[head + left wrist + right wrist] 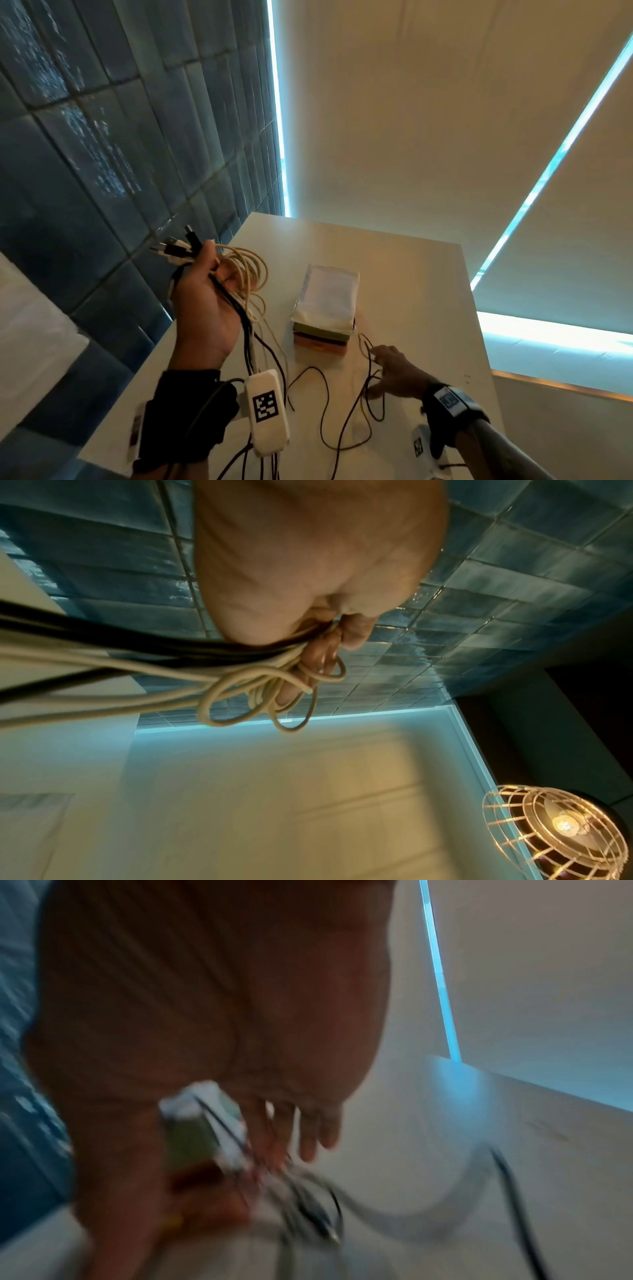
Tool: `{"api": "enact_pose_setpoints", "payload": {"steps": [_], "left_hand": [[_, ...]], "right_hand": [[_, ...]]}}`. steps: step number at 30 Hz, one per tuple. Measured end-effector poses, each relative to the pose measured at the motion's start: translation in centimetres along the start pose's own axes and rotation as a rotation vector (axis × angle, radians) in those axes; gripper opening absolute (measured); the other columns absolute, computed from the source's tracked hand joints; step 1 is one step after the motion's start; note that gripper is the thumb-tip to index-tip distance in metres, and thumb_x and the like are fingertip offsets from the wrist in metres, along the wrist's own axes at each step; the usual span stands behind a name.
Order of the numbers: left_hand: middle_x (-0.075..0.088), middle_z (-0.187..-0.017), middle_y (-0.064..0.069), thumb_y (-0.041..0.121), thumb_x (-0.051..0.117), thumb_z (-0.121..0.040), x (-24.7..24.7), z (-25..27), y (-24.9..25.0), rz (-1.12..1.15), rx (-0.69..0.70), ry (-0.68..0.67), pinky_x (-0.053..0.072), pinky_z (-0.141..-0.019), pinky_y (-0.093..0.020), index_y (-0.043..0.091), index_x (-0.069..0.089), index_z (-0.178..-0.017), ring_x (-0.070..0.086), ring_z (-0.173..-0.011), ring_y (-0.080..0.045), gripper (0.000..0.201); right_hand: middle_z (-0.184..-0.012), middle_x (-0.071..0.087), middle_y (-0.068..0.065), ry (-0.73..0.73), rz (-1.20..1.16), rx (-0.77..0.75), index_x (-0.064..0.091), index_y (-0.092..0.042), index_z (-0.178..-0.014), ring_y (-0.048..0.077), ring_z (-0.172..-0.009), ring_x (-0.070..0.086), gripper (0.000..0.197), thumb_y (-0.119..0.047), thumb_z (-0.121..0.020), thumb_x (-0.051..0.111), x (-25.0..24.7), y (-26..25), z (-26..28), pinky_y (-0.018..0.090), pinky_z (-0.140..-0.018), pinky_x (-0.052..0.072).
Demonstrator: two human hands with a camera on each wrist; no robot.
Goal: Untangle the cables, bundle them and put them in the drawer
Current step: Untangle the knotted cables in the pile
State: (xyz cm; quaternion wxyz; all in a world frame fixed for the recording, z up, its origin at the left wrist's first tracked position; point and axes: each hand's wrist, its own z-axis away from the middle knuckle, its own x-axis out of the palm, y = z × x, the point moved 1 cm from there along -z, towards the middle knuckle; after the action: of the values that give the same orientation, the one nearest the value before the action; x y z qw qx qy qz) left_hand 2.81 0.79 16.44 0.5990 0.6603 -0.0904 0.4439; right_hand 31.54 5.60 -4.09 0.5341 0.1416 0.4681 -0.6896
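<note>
No readable writing shows. Your left hand [202, 301] grips the cables [245, 274]; your right hand [394, 375], fingers spread, touches a black cable [346, 416] near the box [325, 308].

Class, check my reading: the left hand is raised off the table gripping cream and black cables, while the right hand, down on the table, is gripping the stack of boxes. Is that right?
One detail is wrong. The right hand is not gripping the stack of boxes; it reaches with spread fingers for the loose dark cable beside the stack, as the head view shows. The left hand is indeed raised, gripping cream and black cables.
</note>
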Motion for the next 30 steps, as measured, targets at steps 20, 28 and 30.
{"api": "enact_pose_setpoints", "payload": {"steps": [20,28,30], "left_hand": [[0.040,-0.057,0.003,0.031,0.049,-0.093,2.4,1.3,-3.4,-0.077,-0.141,-0.146,0.034,-0.058,-0.025,0.017,0.042,-0.068,0.038,-0.051,-0.010,0.030],[0.047,-0.054,-0.001,0.032,0.044,-0.099,2.7,1.3,-5.7,-0.354,-0.071,-0.216,0.041,-0.061,-0.032,0.014,0.050,-0.064,0.045,-0.051,-0.014,0.040],[0.043,-0.051,0.000,0.037,0.042,-0.100,2.3,0.9,-5.3,-0.404,-0.052,-0.217,0.036,-0.058,-0.033,0.021,0.052,-0.054,0.039,-0.049,-0.015,0.049]], "right_hand": [[-0.067,0.063,-0.008,0.421,-0.676,-0.679,0.068,-0.002,-0.079,0.000,-0.061,0.057,0.018,-0.004,-0.094,0.057,-4.8,-13.3,9.1,0.013,-0.060,0.042],[-0.068,0.066,-0.010,0.849,-0.529,-0.527,0.066,-0.030,-0.070,0.006,-0.062,0.057,0.017,-0.023,-0.085,0.061,-8.2,-8.5,15.0,0.014,-0.059,0.042],[-0.058,0.061,-0.012,0.991,-0.631,-0.421,0.066,-0.022,-0.068,0.003,-0.053,0.049,0.025,-0.009,-0.089,0.061,-9.6,-5.1,16.7,0.012,-0.052,0.036]]}}
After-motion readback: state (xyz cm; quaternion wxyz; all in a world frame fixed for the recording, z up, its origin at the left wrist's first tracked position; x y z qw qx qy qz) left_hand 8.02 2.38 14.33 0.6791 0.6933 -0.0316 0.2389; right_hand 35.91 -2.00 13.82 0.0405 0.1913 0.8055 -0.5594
